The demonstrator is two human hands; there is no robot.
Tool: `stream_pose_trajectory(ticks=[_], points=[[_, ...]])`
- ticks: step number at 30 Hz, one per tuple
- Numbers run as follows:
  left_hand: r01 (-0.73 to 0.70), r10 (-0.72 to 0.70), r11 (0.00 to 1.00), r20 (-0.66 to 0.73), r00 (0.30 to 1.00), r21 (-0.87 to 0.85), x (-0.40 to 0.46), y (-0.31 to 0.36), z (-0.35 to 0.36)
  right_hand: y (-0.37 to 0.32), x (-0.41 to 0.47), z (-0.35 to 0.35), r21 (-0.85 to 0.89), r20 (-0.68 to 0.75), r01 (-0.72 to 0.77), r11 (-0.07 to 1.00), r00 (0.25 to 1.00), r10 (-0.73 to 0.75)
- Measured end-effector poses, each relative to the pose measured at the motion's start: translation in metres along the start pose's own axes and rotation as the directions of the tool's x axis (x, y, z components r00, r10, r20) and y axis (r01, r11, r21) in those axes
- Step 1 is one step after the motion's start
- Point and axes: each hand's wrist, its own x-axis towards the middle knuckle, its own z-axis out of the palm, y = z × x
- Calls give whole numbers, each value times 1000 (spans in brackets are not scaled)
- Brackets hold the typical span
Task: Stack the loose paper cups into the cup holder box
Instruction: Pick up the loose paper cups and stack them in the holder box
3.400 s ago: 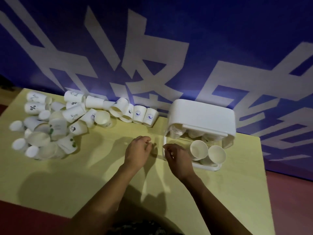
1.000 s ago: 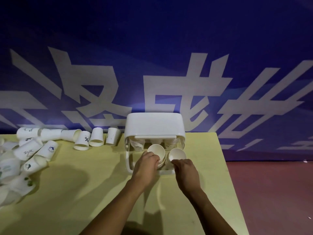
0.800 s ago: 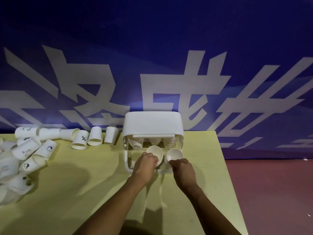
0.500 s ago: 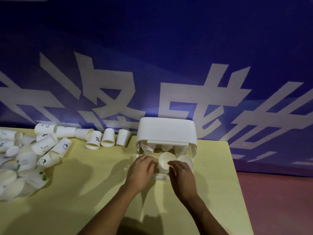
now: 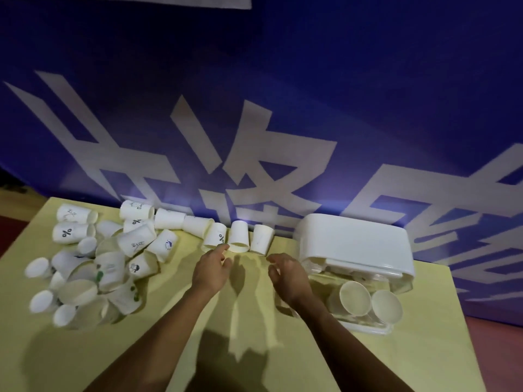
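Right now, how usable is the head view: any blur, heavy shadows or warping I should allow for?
Head view: dim, and the cup pile at left is motion-smeared; both hands cast long shadows across the table; wide-angle warp bends the banner; the cup holder box reads clearly.

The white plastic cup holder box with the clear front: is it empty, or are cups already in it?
Not empty. The white plastic cup holder box holds two cream paper cups side by side, mouths facing the camera.

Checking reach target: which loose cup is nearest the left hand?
The cup with the % mark, leftmost of three by the wall; the left hand's fingertips nearly touch its rim.
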Motion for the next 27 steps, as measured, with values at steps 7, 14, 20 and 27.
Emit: stream_pose_trajectory(ticks=[7, 14, 20, 27], points=[[227, -214, 954, 85, 973, -196, 56, -27, -7, -9, 79, 29, 5, 37, -186, 982, 982, 186], [469, -542, 506, 156, 826, -724, 91, -47, 3, -6, 130, 54, -79, 126, -266, 961, 953, 275], [399, -452, 759, 25, 892, -514, 86, -56, -4, -3, 118, 82, -113, 57, -313, 943, 945, 321], [66, -114, 958, -156, 981, -280, 52, -56, -19, -14, 78, 78, -36, -66, -280, 959, 958, 277]])
